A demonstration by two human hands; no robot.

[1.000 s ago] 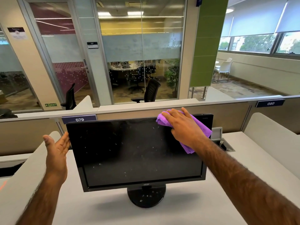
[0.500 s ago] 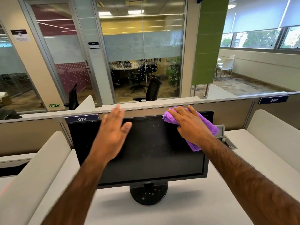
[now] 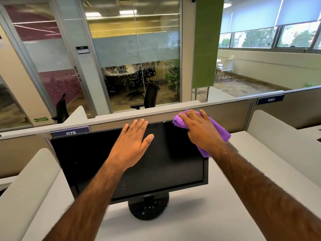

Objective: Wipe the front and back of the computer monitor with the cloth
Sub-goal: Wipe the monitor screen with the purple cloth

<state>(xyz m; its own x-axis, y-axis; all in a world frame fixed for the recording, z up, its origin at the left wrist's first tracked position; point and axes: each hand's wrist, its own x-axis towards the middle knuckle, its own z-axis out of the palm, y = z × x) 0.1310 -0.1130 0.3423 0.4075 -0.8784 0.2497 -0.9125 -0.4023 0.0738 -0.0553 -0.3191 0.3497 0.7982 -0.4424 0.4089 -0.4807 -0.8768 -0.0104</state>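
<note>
at the upper right corner of the wide black flat-screen computer monitor (image 3: 165, 171), i see the right hand (image 3: 201, 131) pressing a purple microfibre cloth (image 3: 220, 134) flat against the glass, its fingers (image 3: 187, 117) laid out nearly straight over the bunched fabric; the thumb is hidden, so i can't say whether it pinches the cloth from beneath. the left hand (image 3: 132, 143) is spread open and holds nothing, palm towards the screen at the top middle and fingertips at the upper bezel, though i can't tell if it actually touches. the monitor stands upright on its round black base (image 3: 148, 207) on the white surface (image 3: 173, 228), with its long axis running left to right in front of me and its back turned to the grey partition (image 3: 243, 115) behind it. from the cloth, nearly all the unwiped screen, flecked with pale specks, lies to the left and downward, so i judge the next stroke has to run left along that long axis. the right hand alone carries the cloth. the left hand sits right in that path and is nearer the middle, better placed to steady the top edge. i judge the front as barely begun, and the back, which i can't see, as not yet reached.
</note>
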